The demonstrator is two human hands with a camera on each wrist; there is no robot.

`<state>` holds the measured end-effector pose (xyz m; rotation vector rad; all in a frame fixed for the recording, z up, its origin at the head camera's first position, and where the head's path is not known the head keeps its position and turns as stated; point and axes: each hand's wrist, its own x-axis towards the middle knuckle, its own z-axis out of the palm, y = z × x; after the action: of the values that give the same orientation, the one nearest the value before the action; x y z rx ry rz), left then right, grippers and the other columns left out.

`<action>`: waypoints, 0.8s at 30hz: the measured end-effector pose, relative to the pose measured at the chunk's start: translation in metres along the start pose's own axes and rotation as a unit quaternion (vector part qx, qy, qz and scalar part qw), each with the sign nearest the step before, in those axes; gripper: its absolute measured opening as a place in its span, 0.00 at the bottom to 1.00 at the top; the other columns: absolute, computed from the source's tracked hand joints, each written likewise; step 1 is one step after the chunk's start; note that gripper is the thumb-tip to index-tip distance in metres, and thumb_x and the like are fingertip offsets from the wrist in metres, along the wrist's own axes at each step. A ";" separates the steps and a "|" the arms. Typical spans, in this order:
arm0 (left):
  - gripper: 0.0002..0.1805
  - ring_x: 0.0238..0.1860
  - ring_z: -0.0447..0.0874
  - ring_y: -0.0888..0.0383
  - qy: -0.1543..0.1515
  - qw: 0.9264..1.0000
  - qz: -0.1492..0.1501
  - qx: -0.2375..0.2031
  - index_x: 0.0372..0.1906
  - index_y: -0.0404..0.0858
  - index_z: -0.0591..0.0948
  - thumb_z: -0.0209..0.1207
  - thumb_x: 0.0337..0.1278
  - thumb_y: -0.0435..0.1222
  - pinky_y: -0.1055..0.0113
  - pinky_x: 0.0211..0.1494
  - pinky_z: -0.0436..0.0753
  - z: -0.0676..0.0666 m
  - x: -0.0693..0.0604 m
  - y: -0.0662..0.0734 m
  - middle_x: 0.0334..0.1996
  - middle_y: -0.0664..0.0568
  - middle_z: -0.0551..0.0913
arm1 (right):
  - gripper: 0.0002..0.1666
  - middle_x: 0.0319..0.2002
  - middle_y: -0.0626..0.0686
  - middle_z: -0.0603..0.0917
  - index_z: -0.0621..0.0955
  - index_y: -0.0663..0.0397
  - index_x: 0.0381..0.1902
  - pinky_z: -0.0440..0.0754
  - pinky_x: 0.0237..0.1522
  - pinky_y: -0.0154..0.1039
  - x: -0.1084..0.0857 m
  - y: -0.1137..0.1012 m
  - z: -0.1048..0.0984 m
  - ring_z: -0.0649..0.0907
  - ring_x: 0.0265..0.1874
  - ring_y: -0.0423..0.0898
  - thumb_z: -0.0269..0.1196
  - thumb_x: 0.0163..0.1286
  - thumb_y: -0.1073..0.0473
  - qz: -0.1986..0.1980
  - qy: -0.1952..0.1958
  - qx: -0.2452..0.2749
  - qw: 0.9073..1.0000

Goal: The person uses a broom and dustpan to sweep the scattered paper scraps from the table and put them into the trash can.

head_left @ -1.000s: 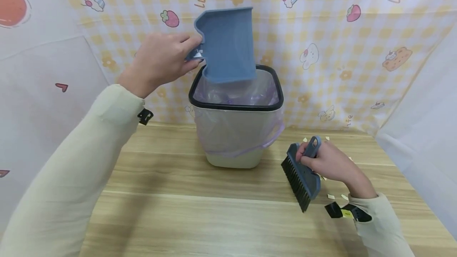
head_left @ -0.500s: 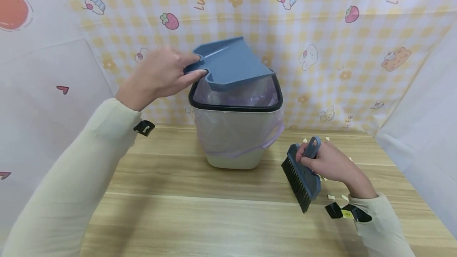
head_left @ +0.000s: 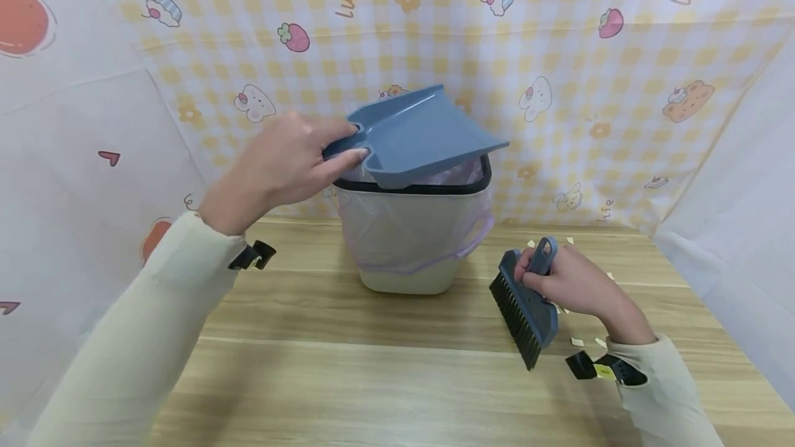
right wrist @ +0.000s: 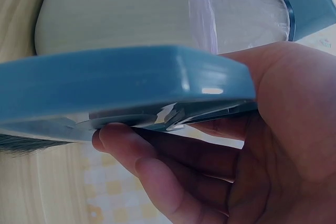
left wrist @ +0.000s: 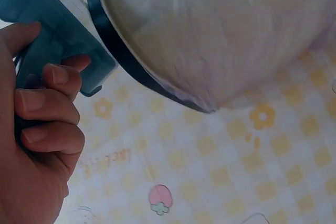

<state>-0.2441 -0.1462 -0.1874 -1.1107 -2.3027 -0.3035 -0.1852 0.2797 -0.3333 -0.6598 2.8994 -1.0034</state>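
My left hand grips the short handle of a blue dustpan, which lies tilted over the mouth of a trash can. In the left wrist view, the fingers curl round that handle beside the can's black rim. No scraps show on the pan's upper face. A purple-tinted bag lines the can and hangs over its outside. Right of the can, my right hand holds a blue hand brush by its handle, dark bristles toward the lower left. The right wrist view shows the brush's blue back close up.
Several small pale scraps lie on the wood-grain table around my right hand, partly hidden by it. A yellow checked cloth hangs behind the can. White cloth closes off the right side.
The dustpan has gone from nearly upright to a flatter tilt, moving down and slightly right with my left hand over the can. My right hand and the brush stay put.
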 end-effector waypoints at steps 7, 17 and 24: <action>0.17 0.24 0.82 0.51 0.039 0.999 0.019 -0.029 0.56 0.32 0.90 0.67 0.75 0.42 0.57 0.29 0.77 0.003 -0.017 0.021 0.32 0.44 0.90 | 0.06 0.24 0.43 0.82 0.88 0.54 0.40 0.77 0.22 0.39 0.000 -0.001 0.000 0.77 0.16 0.40 0.66 0.76 0.67 -0.001 -0.005 0.001 1.000; 0.17 0.19 0.77 0.55 0.074 0.995 0.055 -0.038 0.54 0.32 0.88 0.69 0.70 0.40 0.60 0.23 0.75 0.017 -0.038 0.045 0.24 0.48 0.84 | 0.06 0.24 0.46 0.83 0.88 0.55 0.41 0.77 0.23 0.40 0.001 -0.002 -0.001 0.77 0.16 0.41 0.65 0.77 0.68 0.008 -0.014 0.004 1.000; 0.26 0.25 0.85 0.52 0.087 0.991 0.088 -0.045 0.55 0.31 0.85 0.54 0.86 0.52 0.55 0.27 0.83 0.039 -0.053 0.056 0.30 0.47 0.89 | 0.04 0.26 0.45 0.82 0.87 0.56 0.45 0.76 0.22 0.40 -0.002 -0.002 0.000 0.77 0.17 0.41 0.67 0.77 0.64 0.004 0.000 -0.002 1.000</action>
<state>-0.1890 -0.1282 -0.2514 -1.2711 -2.0406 -0.4201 -0.1828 0.2789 -0.3321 -0.6482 2.9018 -0.9978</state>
